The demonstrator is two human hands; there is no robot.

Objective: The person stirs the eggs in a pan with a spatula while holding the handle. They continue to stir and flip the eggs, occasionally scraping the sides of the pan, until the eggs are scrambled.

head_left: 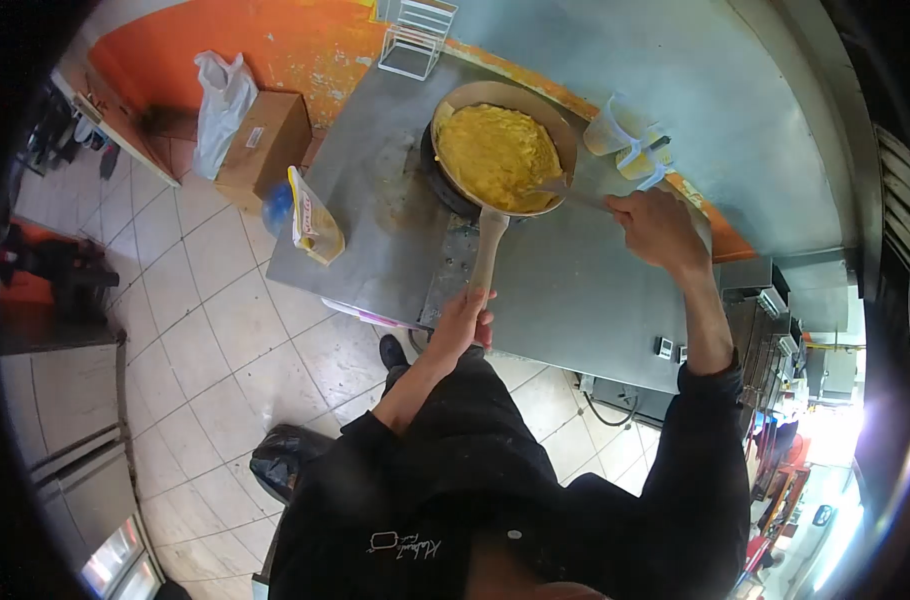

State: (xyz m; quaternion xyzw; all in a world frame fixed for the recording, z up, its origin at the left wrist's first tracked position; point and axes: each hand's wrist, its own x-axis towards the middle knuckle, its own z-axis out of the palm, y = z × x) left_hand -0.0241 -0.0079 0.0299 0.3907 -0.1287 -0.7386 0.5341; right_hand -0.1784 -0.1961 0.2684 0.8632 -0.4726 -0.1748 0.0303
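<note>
A pan (567, 150) with yellow food (495, 150) spread across its inside sits on a dark round burner at the back of the metal counter. My left hand (461, 328) is wrapped round the end of the pan's long pale handle (488, 250). On the right, my right hand (657, 228) grips a spatula (580, 197), whose tip touches the food near the pan's lower right rim. Behind the pan's right side stand two clear plastic jugs (613, 128), one with yellow residue.
An opened yellow and white pouch (315, 220) stands on the counter's left part (375, 260). A white wire rack (413, 45) is at the back. Beyond the left edge are a cardboard box (265, 150) and a white plastic bag (223, 105). Two small devices (665, 347) lie near the front edge.
</note>
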